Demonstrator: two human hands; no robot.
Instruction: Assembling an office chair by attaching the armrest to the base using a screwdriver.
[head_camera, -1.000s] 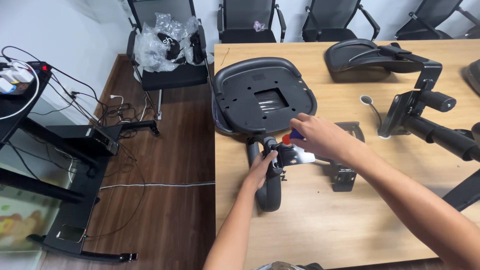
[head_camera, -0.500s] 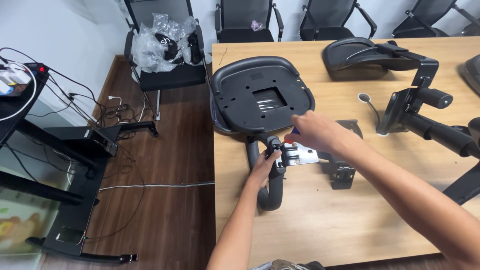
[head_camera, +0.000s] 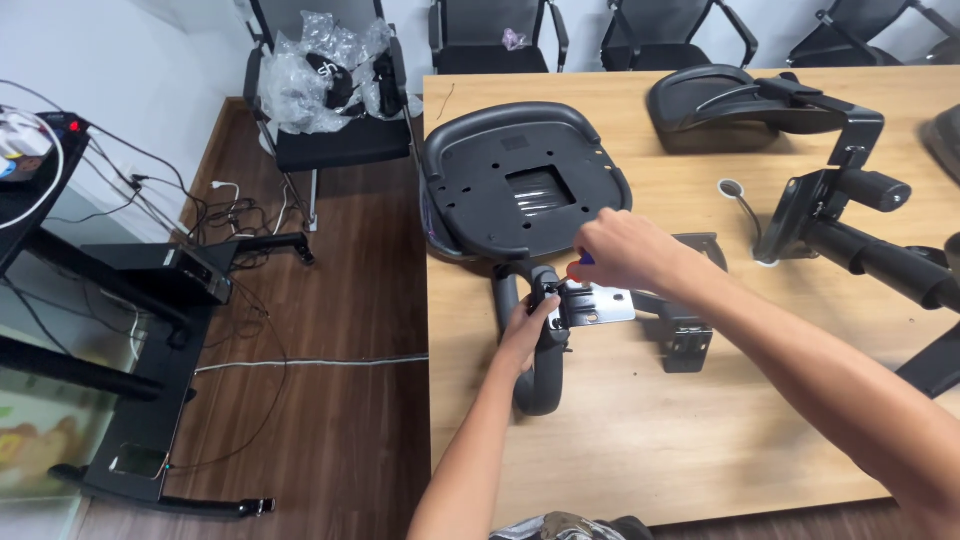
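Note:
A black curved chair armrest (head_camera: 543, 375) lies on the wooden table (head_camera: 640, 450) with a silver metal bracket (head_camera: 600, 305) at its top. My left hand (head_camera: 525, 325) grips the armrest next to the bracket. My right hand (head_camera: 618, 250) is closed around a small tool with a red and blue handle (head_camera: 580, 265), its tip at the bracket. Just behind them the black plastic seat pan (head_camera: 520, 180) lies underside up at the table's left edge.
A black mounting plate (head_camera: 685, 335) lies right of the bracket. A headrest (head_camera: 720, 100) and a black arm mechanism (head_camera: 850, 220) occupy the table's right. An office chair (head_camera: 335, 120) piled with plastic wrap stands left of the table. Cables and a desk frame (head_camera: 150, 300) cover the floor.
Both hands stay on the armrest and bracket. My right hand has shifted slightly with the tool. The view has barely moved.

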